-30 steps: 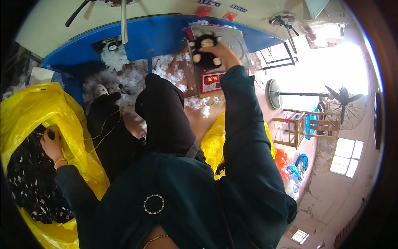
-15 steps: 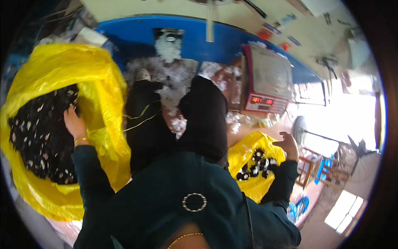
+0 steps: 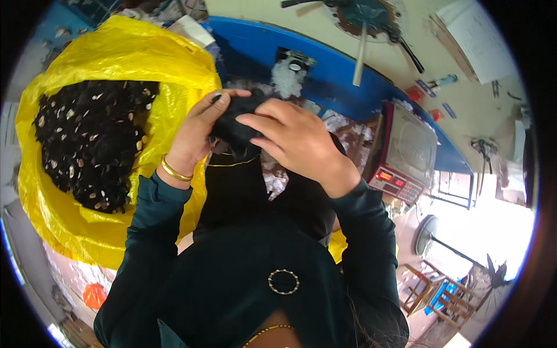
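Yellow plastic sack (image 3: 156, 46) sat leftmost on my feed, mouth open, heaped with loose black plush scraps (image 3: 87, 145) flecked with pale bits. Used it as my reference.

I had the left hand (image 3: 200, 124) just right of the sack's right edge. Its gold bangle (image 3: 176, 169) overlapped the sack in view; couldn't tell from here whether they touched.

Black plush piece (image 3: 228, 129) was next, just right of the sack's mouth, held up between both hands. Key relation: plush lay to the right of the left hand and to the left of the right one, so the left was the hand nearer the sack. Long axis looked roughly parallel to the sack's right edge, but fingers covered much of it, so low confidence.

Right hand (image 3: 304, 139) was farther right of the sack, reaching back toward it, bent fingers over the plush's right side. Left thumb was on the upper left, other fingers mostly hidden. Both hands were grasping the plush.

Red digital scale (image 3: 409, 142) stood well right of the sack, readout lit.

Plush look: solid black, fuzzy, soft-edged, rounded lump. Couldn't tell whether it was stuffed, or which side faced me.
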`<state>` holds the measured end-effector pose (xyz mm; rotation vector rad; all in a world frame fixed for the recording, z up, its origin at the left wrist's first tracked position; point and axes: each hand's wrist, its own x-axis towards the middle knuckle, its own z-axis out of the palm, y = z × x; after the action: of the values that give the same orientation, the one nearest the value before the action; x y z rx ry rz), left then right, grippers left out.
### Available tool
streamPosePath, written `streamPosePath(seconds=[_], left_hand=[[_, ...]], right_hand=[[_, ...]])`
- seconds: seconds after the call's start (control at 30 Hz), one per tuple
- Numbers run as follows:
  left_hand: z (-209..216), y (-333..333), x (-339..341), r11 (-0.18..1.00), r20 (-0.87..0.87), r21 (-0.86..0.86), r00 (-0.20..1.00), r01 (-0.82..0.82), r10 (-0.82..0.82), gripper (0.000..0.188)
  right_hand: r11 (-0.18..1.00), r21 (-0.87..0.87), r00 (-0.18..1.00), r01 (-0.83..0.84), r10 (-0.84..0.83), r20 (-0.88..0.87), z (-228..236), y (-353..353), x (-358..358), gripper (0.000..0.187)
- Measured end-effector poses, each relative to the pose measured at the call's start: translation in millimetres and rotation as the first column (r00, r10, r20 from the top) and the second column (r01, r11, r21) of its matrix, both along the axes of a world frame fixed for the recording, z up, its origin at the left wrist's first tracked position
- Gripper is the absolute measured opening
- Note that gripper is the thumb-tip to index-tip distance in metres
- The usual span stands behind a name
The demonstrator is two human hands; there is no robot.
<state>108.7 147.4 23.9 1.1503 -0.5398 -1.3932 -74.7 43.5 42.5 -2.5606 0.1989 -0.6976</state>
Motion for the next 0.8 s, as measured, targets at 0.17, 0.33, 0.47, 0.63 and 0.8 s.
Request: streamPosePath(seconds=[0.17,0.33,0.47,0.63,0.8], left_hand=[[-21,-29,-17,0.958,0.138,-0.047,0.951,0.285,-0.276,0.045],[-43,-37,-48,0.962,-0.209,-0.176,0.947,0.207,-0.242,0.068],[-46,-64,-83,0.967,0.066,-0.167,0.98,0.194,-0.186,0.069],[-48,-85,-92,0.978,-0.167,-0.135,0.969,0.161,-0.183,0.039],[-33,-108,-105,0.985,-0.422,-0.028,0.891,0.173,-0.169,0.038]], right_hand=[[0.983,0.179,0.99,-0.048,0.07,-0.124,-30,-25,-24,0.023],[0.518,0.803,0.94,0.294,-0.311,-0.143,-40,-25,-44,0.015],[0.309,0.934,0.934,0.182,-0.351,-0.066,-53,-22,-41,0.016],[0.823,0.514,0.967,0.241,-0.155,-0.204,-46,-31,-73,0.027],[0.903,0.106,0.909,0.416,-0.414,-0.047,-30,-51,-83,0.034]])
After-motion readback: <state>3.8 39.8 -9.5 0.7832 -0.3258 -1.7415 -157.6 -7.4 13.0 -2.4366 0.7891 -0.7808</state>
